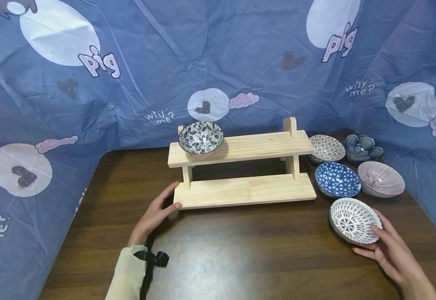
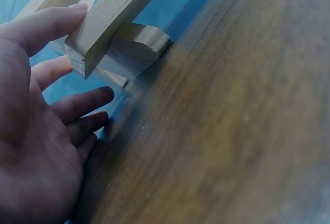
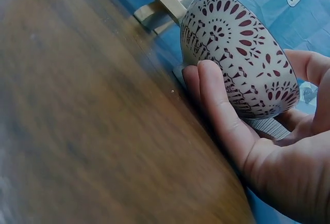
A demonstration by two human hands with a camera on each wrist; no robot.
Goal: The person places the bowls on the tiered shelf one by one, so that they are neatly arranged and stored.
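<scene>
In my right hand [image 1: 394,250] is a bowl [image 1: 354,220] with a white and dark dashed pattern inside, its rim between thumb and fingers. The right wrist view shows that bowl [image 3: 237,53] tilted, its pale outside printed in dark red, with fingers under it. A two-tier wooden rack [image 1: 244,191] stands on the table. My left hand [image 1: 155,214] holds the left end of its lower board, thumb and index finger at the two corners; the other fingers extend loosely below in the left wrist view. A dark floral bowl [image 1: 201,139] sits on the upper tier at the left.
Right of the rack are a blue triangle-patterned bowl [image 1: 337,180], a pale pink streaked bowl [image 1: 381,179], a grey lattice-patterned bowl [image 1: 327,148] and a blue-grey petal-shaped dish [image 1: 364,148]. Behind the brown table [image 1: 221,258] hangs a blue printed cloth [image 1: 221,54].
</scene>
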